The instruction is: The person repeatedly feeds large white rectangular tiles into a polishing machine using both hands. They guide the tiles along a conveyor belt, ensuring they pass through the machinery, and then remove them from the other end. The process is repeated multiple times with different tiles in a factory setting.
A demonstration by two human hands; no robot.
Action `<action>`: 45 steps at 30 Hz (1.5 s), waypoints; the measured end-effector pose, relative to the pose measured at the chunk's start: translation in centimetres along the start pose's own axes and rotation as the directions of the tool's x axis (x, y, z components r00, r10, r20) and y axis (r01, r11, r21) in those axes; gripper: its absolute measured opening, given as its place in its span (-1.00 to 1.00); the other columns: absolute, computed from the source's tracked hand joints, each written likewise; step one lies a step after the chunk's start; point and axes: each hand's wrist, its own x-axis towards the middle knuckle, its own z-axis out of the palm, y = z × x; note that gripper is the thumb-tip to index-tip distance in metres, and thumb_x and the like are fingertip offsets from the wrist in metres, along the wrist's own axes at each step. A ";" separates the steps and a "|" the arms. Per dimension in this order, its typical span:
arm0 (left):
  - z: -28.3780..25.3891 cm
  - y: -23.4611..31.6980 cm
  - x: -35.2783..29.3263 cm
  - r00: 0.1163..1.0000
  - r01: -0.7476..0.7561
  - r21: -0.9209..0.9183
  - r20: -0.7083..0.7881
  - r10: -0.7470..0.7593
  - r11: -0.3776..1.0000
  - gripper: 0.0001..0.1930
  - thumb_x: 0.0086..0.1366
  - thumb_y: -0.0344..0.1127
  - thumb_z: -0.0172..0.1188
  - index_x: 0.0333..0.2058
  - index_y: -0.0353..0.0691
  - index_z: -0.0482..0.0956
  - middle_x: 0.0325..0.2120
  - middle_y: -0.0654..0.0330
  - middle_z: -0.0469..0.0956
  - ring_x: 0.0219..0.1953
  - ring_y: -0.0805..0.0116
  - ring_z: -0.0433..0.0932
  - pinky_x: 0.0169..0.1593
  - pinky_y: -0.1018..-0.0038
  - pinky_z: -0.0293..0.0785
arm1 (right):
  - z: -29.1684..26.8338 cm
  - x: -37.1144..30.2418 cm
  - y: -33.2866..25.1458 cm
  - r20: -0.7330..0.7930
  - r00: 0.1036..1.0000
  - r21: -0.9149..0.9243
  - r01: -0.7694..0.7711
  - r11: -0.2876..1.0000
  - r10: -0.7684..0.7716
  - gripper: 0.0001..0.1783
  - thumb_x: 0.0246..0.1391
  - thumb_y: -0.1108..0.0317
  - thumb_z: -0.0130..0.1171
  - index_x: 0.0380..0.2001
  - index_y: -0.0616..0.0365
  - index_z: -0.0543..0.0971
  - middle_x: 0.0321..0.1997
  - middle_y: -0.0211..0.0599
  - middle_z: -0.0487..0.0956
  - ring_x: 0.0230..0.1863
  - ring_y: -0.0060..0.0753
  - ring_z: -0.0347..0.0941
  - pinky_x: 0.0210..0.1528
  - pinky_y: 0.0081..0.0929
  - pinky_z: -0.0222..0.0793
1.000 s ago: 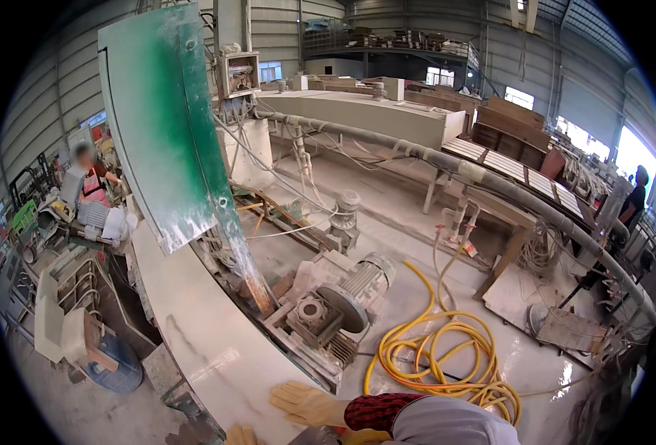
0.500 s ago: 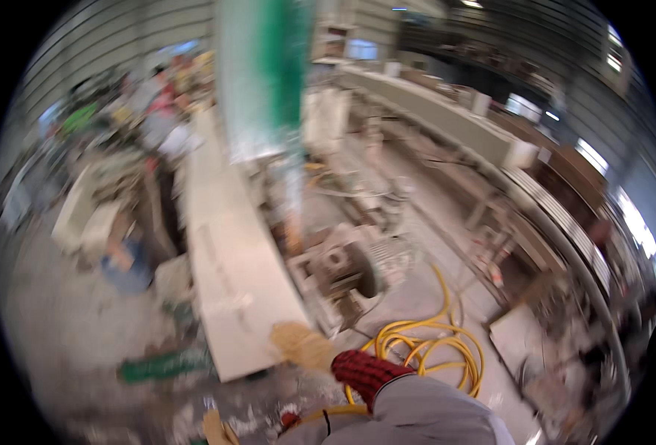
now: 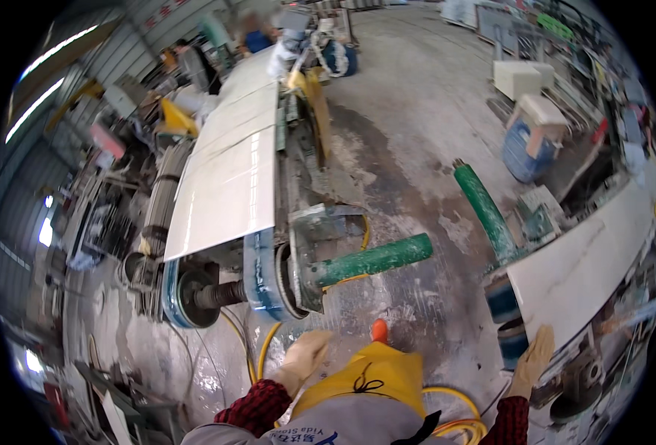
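At lower right, our gloved right hand (image 3: pixel 533 361) rests on the near corner of a flat, glossy, veined white slab (image 3: pixel 584 259), though we cannot tell whether its grip closes; our gloved left hand (image 3: pixel 309 356), lower centre, is empty with fingers extended. Between, chalky green cylinders (image 3: pixel 484 211) jut over wet floor (image 3: pixel 454 311), while blue belts (image 3: pixel 261 274) carry another smooth slab (image 3: pixel 228 193) left of centre.

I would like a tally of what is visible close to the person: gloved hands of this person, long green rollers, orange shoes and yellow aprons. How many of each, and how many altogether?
Gloved hands: 2
Green rollers: 2
Orange shoe: 1
Yellow apron: 1
Total: 6
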 end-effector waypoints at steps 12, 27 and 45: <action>-2.7 -8.2 -23.7 0.615 0.762 -0.171 -0.111 -0.780 0.625 -0.51 0.88 -0.05 0.10 0.48 -0.21 0.71 0.30 -0.31 0.79 0.40 -0.41 0.72 0.44 -0.09 0.67 | 2.6 -2.0 -9.1 0.007 0.977 -0.136 -0.209 0.969 0.212 -0.45 0.81 0.34 0.08 0.65 0.40 0.58 0.76 0.29 0.55 0.77 0.32 0.45 0.86 0.12 0.29; -8.4 -30.4 -50.6 0.288 0.874 -0.404 -0.020 -0.957 0.271 -0.33 0.79 0.23 0.14 0.33 -0.30 0.84 -0.05 -0.17 0.93 0.06 0.09 0.91 0.19 0.15 0.73 | 4.7 -6.0 -64.9 -0.146 0.831 0.372 0.549 0.749 -0.537 -0.76 0.46 0.37 0.39 0.08 0.22 0.66 0.20 0.12 0.70 0.29 0.33 0.61 0.39 0.24 0.47; -12.6 -32.8 -42.6 0.094 0.773 -0.626 -0.043 -0.995 0.100 -0.58 0.83 -0.09 0.27 0.27 -0.32 0.88 -0.05 -0.15 0.92 0.09 0.08 0.86 0.24 0.10 0.69 | 11.7 7.5 -86.4 -0.087 0.809 0.414 0.560 0.718 -0.582 -0.43 0.64 0.24 0.31 0.54 0.31 0.67 0.69 0.29 0.59 0.74 0.41 0.43 0.87 0.29 0.20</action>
